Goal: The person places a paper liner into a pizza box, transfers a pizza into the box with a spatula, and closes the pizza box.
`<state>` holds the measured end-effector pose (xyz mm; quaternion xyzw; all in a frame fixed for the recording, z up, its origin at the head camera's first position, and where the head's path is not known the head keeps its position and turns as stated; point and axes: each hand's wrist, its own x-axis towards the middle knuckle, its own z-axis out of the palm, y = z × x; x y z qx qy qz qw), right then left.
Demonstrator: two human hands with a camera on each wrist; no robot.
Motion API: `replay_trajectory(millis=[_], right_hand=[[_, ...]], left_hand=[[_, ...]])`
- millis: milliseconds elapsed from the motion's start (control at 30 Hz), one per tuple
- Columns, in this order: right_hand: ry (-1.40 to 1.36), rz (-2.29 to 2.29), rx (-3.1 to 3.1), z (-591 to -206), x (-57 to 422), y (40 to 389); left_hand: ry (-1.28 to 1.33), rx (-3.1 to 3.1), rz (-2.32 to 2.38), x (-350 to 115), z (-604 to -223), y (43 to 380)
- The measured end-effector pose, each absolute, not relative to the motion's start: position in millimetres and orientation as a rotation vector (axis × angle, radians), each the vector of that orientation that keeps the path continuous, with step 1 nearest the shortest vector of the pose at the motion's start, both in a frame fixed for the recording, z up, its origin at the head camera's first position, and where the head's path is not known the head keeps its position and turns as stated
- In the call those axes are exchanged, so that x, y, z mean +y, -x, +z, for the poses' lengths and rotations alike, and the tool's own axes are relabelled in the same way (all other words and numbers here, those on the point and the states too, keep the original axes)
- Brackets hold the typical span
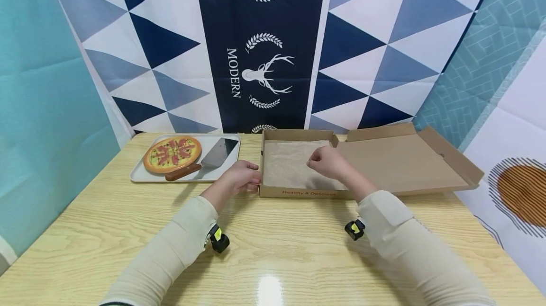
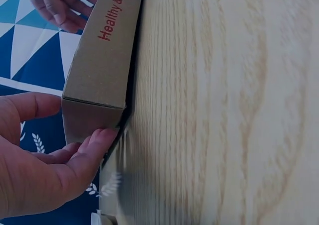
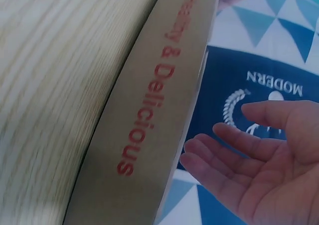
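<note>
An open cardboard pizza box (image 1: 313, 193) stands on the table, with "Healthy & Delicious" in red on its front wall. A sheet of brown paper (image 1: 283, 164) lines its bottom. My left hand (image 1: 243, 176) is at the box's left wall near the front corner, its fingertips against the cardboard from outside. Over the paper hovers my right hand (image 1: 329, 161); in the right wrist view its fingers (image 3: 234, 160) are loosely bent with nothing between them. The box lid (image 1: 401, 159) lies folded out to the right.
Left of the box, a white tray (image 1: 138, 173) holds a pizza (image 1: 172, 154) and a pizza server (image 1: 218, 152) with a wooden handle. A patterned cloth (image 1: 264, 36) hangs behind the wooden table (image 1: 273, 244).
</note>
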<state>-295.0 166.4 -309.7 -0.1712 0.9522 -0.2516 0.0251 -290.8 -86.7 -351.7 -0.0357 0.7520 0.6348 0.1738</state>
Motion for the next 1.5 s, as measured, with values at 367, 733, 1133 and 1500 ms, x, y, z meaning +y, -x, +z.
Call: replay_trajectory(millis=[367, 733, 1133, 1500], right_hand=[[0.642, -0.749, 3.022, -308, 143, 279], [0.649, -0.729, 3.062, -315, 126, 265], [0.699, -0.728, 3.118, -319, 111, 257], [0.783, -0.757, 3.133, -324, 99, 251]], left_hand=[[-0.116, 2.444, 1.569, -97, -354, 291], [-0.486, 3.034, 0.645, -113, -345, 286], [-0.685, 3.164, 0.198, -130, -344, 272], [-0.770, 3.254, 0.031, -147, -344, 264]])
